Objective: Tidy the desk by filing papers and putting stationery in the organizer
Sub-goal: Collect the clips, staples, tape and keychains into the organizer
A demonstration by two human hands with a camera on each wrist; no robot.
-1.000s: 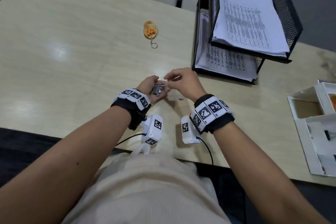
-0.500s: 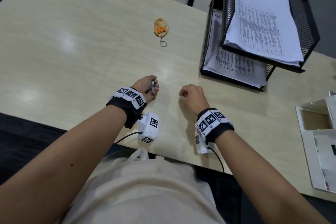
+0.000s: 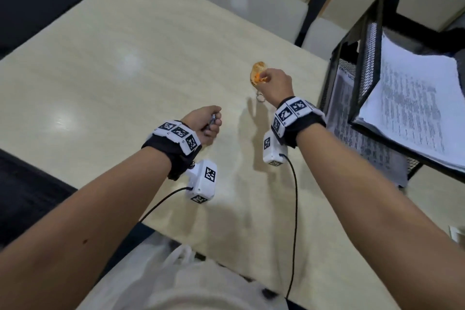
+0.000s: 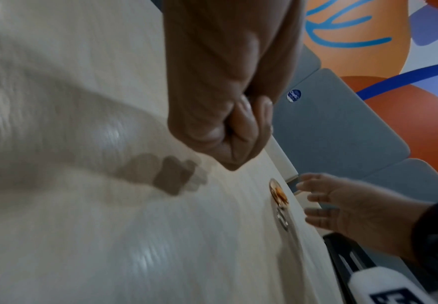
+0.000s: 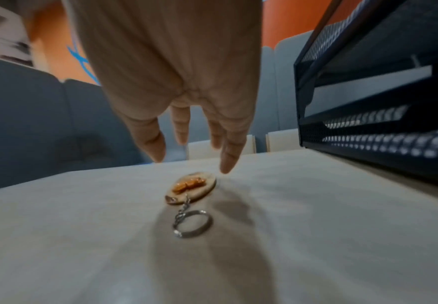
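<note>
Your left hand (image 3: 205, 122) sits low over the pale wood-grain surface (image 3: 105, 78), near its front edge. Its fingers (image 4: 249, 121) are curled tight into a fist, and in the head view a small metal piece (image 3: 212, 121) glints between thumb and knuckles; it is too small to say what it is. The wrist view shows only the closed fist and its shadow on the surface.

Further right and farther from you lies the keychain (image 5: 190, 188), an oval wooden tag with orange pieces on its face, flat on the surface. A short chain runs from the tag toward you to a metal split ring (image 5: 192, 224), which also lies flat.

Your right hand (image 3: 274, 83) hangs directly over the tag. Its fingers (image 5: 232, 156) are spread apart and pointing down, with thumb and forefinger on either side of the tag's far end. In the right wrist view the fingertips appear just above the tag, not closed on it; the head view hides the contact behind your knuckles.

At the far right stands the black mesh paper tray (image 3: 367, 58), two tiers high. A stack of printed papers (image 3: 415, 103) rests in the upper tier, and more printed sheets (image 3: 352, 131) lie in the lower one. The keychain is near the tray's left side but apart from it.
</note>
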